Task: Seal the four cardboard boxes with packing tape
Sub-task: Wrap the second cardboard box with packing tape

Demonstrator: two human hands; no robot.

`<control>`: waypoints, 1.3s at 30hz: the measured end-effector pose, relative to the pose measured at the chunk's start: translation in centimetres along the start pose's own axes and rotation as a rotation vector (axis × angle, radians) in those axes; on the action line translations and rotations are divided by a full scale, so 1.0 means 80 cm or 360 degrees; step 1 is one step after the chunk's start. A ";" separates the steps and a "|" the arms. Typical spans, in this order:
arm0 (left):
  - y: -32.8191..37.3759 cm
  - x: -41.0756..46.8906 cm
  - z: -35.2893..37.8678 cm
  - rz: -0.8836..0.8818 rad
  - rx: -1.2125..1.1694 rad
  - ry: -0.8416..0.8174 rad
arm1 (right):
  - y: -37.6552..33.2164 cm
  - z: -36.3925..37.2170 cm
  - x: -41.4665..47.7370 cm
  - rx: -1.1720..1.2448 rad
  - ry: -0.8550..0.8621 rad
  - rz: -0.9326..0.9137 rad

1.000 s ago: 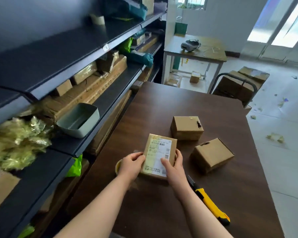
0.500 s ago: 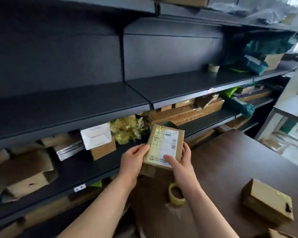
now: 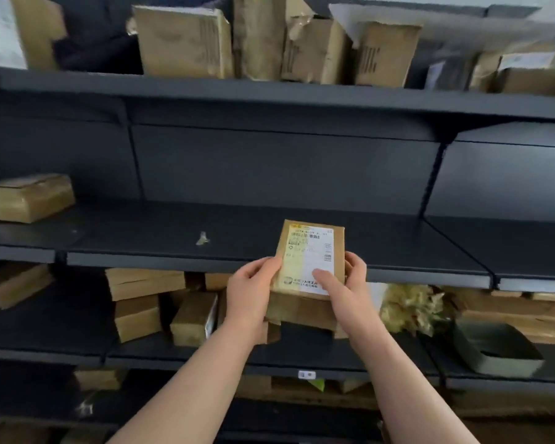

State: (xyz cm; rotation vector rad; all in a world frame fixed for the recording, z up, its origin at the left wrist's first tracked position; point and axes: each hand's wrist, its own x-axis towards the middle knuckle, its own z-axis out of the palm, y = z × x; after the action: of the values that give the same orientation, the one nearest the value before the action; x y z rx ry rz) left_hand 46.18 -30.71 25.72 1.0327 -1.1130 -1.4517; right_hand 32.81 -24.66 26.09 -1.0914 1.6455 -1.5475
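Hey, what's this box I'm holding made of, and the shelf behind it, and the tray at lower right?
Box: brown matte cardboard, with a white printed paper label. Shelf: likely painted metal, dark, thin flat edges, faint sheen. Tray: probably plastic, grey-green, smooth moulded rounded corners.

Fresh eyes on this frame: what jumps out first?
First, the labelled cardboard box at centre, gripped on either side by the left hand and the right hand in front of the dark middle shelf. Next comes the crowded row of worn cartons along the top shelf, then a grey-green tray low on the right.
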 end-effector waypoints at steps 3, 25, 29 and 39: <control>0.026 0.031 -0.057 0.0029 -0.0047 0.0106 | -0.021 0.068 0.023 -0.0018 -0.0109 -0.0022; 0.181 0.287 -0.447 0.0079 0.0109 0.0453 | -0.106 0.553 0.191 0.0190 -0.0637 0.0283; 0.177 0.321 -0.465 0.0066 0.0075 0.0549 | -0.100 0.591 0.222 0.0152 -0.0671 0.0269; 0.161 0.391 -0.498 0.0040 0.0161 0.0584 | -0.083 0.648 0.261 0.0088 -0.0684 0.0186</control>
State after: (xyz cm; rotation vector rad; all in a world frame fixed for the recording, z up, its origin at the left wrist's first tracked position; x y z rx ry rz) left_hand 82.99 -67.73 28.11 1.2909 -0.9344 -1.1363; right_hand 69.39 -67.39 28.49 -1.1783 1.3395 -1.1765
